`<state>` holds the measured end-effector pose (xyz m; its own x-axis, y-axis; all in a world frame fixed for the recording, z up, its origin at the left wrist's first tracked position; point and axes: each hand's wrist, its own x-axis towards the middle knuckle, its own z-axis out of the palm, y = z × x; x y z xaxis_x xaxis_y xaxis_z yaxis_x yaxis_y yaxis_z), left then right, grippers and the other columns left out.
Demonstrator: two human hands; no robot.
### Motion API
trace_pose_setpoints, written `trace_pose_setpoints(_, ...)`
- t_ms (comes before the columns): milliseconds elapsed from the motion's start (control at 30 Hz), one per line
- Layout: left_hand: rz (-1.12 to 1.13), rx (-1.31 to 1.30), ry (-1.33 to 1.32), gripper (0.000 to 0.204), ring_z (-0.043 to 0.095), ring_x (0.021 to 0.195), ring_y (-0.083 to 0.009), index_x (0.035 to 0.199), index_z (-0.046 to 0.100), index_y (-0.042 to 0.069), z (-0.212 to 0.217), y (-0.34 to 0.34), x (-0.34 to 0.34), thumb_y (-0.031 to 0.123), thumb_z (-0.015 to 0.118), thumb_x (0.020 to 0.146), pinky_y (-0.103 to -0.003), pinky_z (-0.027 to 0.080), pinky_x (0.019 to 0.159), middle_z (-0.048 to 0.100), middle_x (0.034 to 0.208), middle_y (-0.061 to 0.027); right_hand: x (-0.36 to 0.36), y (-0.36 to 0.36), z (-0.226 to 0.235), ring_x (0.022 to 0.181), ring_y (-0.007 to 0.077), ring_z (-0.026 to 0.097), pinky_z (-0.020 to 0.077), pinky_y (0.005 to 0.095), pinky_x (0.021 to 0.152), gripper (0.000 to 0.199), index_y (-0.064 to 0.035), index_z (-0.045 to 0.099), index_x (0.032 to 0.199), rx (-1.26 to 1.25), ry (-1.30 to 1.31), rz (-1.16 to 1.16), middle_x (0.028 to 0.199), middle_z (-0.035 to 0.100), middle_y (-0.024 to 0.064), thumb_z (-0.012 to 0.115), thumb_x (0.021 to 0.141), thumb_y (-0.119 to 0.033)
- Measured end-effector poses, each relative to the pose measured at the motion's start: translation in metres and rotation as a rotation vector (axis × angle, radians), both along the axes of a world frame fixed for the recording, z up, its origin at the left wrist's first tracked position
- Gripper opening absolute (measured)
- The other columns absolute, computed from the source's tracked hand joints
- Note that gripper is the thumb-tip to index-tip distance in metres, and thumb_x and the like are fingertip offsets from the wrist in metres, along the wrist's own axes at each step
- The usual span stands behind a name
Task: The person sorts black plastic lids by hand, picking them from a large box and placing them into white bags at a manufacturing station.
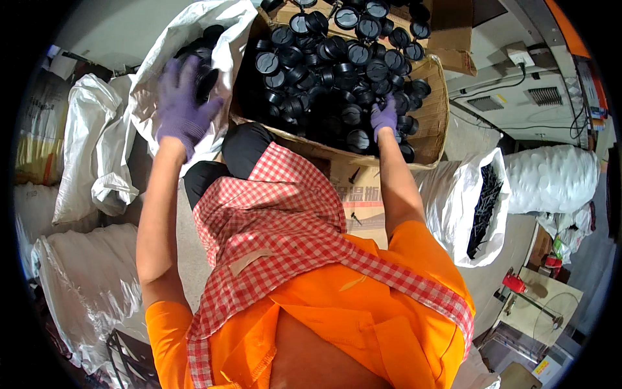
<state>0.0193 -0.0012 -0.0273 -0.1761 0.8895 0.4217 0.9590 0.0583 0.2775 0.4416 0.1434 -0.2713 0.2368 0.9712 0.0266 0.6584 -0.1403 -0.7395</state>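
While round, ridged black caps (368, 28) lie heaped in a cardboard box (429, 139), the right hand (384, 117), knit-gloved, dips among them, grip unclear; well apart, the left hand (186, 107) spreads over black pieces (206, 44) in a crinkled white sack (231, 29). Rightward, another sack (453, 201) holds thin rods (486, 207).

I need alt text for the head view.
A purple-gloved right hand rests among round black caps filling a cardboard box; the gloved left hand spreads over more in a white sack. Another open sack nearby holds thin black pieces.
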Motion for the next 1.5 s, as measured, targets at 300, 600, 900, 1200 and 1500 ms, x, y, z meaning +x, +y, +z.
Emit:
trace_pose_setpoints(300, -0.263, -0.354, -0.884, 0.063, 0.050, 0.115, -0.0253, 0.132, 0.042, 0.006, -0.024, -0.038, 0.070, 0.020, 0.068, 0.077, -0.034, 0.039, 0.096, 0.051, 0.124, -0.0164, -0.082, -0.045, 0.144, 0.078, 0.0268, 0.063, 0.0467, 0.0322, 0.070, 0.026, -0.0046, 0.065, 0.087, -0.260, -0.019, 0.321, 0.081, 0.066, 0.0145, 0.056, 0.084, -0.029)
trace_pose_setpoints(600, -0.125, -0.468, -1.884, 0.044, 0.059, 0.089, -0.0181, 0.121, 0.047, -0.002, -0.028, -0.038, 0.075, 0.000, 0.054, 0.077, -0.031, 0.051, 0.077, 0.059, 0.101, -0.0112, -0.156, -0.105, 0.212, 0.087, 0.0295, 0.057, 0.0461, 0.0355, 0.078, 0.039, -0.0054, 0.053, 0.117, 0.698, 0.182, 0.978, 0.094, 0.058, 0.0129, 0.057, 0.079, -0.008)
trace_pose_setpoints(900, -0.674, -0.056, -0.096, 0.039, 0.060, 0.090, -0.0201, 0.116, 0.050, -0.003, 0.034, -0.050, 0.078, 0.004, 0.057, 0.078, -0.030, 0.048, 0.080, 0.061, 0.101, -0.0102, -0.174, -0.141, 0.199, 0.063, 0.0209, 0.059, 0.0491, 0.0307, 0.063, 0.038, -0.0067, 0.055, 0.106, -0.270, 0.565, 0.869, 0.073, 0.061, 0.0076, 0.066, 0.073, -0.020)
trace_pose_setpoints(1200, -0.453, -0.361, -2.056, 0.048, 0.056, 0.097, -0.0217, 0.121, 0.045, -0.003, -0.003, -0.067, 0.074, 0.012, 0.054, 0.077, -0.030, 0.045, 0.086, 0.057, 0.111, -0.0138, -0.170, -0.144, 0.223, 0.063, 0.0190, 0.051, 0.0445, 0.0302, 0.059, 0.026, -0.0029, 0.062, 0.081, -0.395, 1.776, 1.038, 0.069, 0.058, 0.0066, 0.052, 0.089, -0.026)
trace_pose_setpoints(1500, -0.270, -0.115, -0.020, 0.051, 0.057, 0.089, -0.0359, 0.111, 0.061, 0.022, 0.021, -0.054, 0.110, 0.004, 0.065, 0.063, -0.041, 0.048, 0.077, 0.057, 0.099, -0.0189, -0.150, -0.073, 0.123, 0.089, 0.0321, 0.059, 0.0458, 0.0403, 0.084, 0.022, -0.0112, 0.066, 0.090, 0.324, -0.099, 0.625, 0.095, 0.064, 0.0118, 0.053, 0.073, -0.007)
